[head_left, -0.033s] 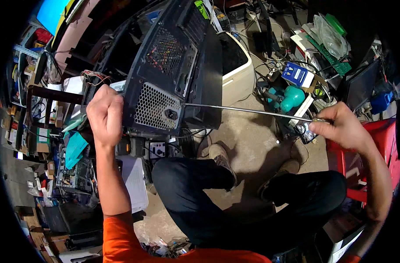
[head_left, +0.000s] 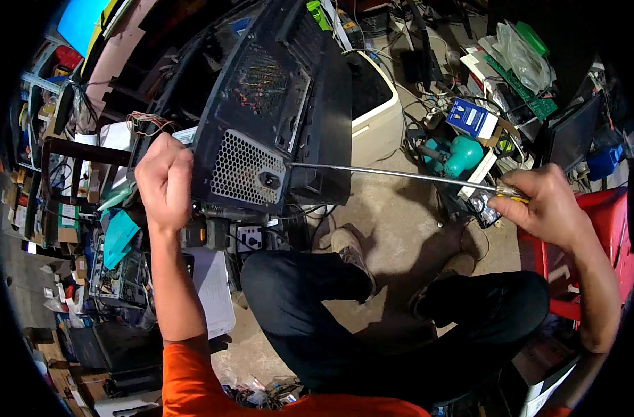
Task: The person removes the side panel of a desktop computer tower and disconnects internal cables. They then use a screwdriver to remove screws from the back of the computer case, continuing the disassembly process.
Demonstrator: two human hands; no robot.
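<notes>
A black computer case (head_left: 226,113) stands tilted in front of me, its back panel facing me. Near its bottom is a power supply (head_left: 244,167) with a honeycomb grille and a power socket. My left hand (head_left: 164,184) is closed at the case's left edge, its fingertips hidden. My right hand (head_left: 545,207) holds the yellow handle of a long screwdriver (head_left: 400,175). The thin metal shaft runs left across the gap, and its tip meets the back panel beside the power supply's upper right corner. I cannot make out a screw there.
Behind the case sits a cream-coloured monitor (head_left: 381,125). Farther right lie a blue box (head_left: 471,118), a teal tool (head_left: 463,157) and a green circuit board (head_left: 518,87) among cables. A red plastic stool (head_left: 605,229) is by my right arm. Shelves and loose parts crowd the left.
The case and my left hand have shifted very slightly left. My right hand has turned a little on the screwdriver, and more of the yellow handle shows.
</notes>
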